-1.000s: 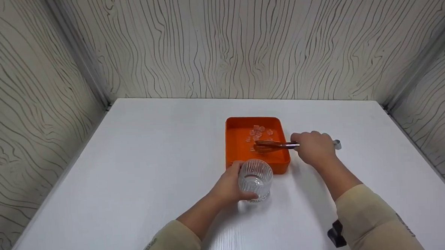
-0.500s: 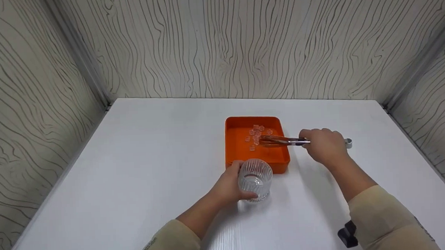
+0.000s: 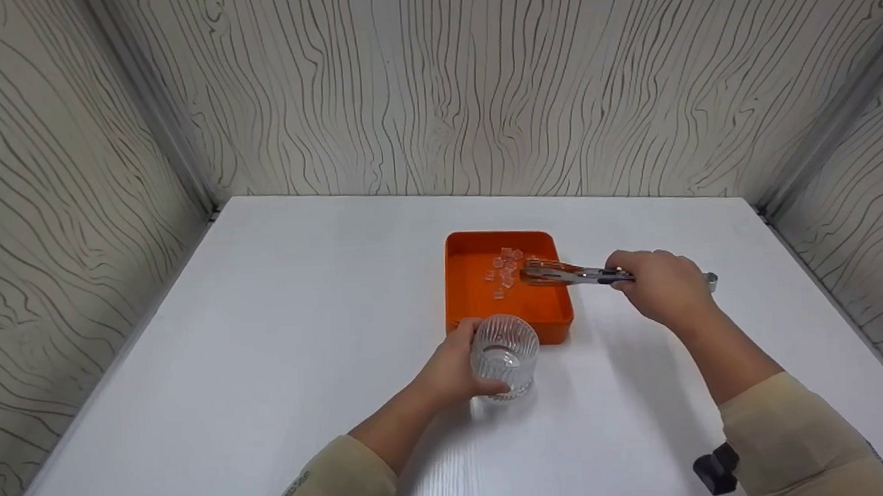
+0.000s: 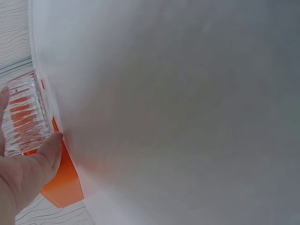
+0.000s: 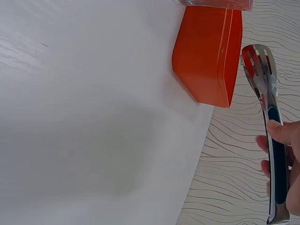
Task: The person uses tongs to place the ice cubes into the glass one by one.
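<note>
A line of small dark lettering [image 3: 295, 487] runs along the beige cloth left sleeve [image 3: 347, 482], too blurred for me to read; the matching right sleeve [image 3: 800, 433] shows only a thin dark trace at its edge. The left hand [image 3: 450, 370] is curled partway round a clear drinking glass [image 3: 507, 353] with wavy vertical ribbing, its thumb on the near side. The glass is just in front of an orange rectangular tray [image 3: 467, 288] with rounded corners; I can't tell whether they touch. Small clear cubes [image 3: 508, 264] lie clustered in the tray. The right hand [image 3: 663, 287] is closed round shiny metal tongs [image 5: 279, 164] with dark blue grips. Their slotted tips stand a little apart over the tray, right beside the cubes; whether one sits between them, I can't make out. Everything is on a smooth white table [image 3: 266, 323], backed by cream panels [image 3: 435, 92] patterned with dark wood-grain lines. A black blocky piece [image 3: 716, 471] shows beside the right sleeve.
</note>
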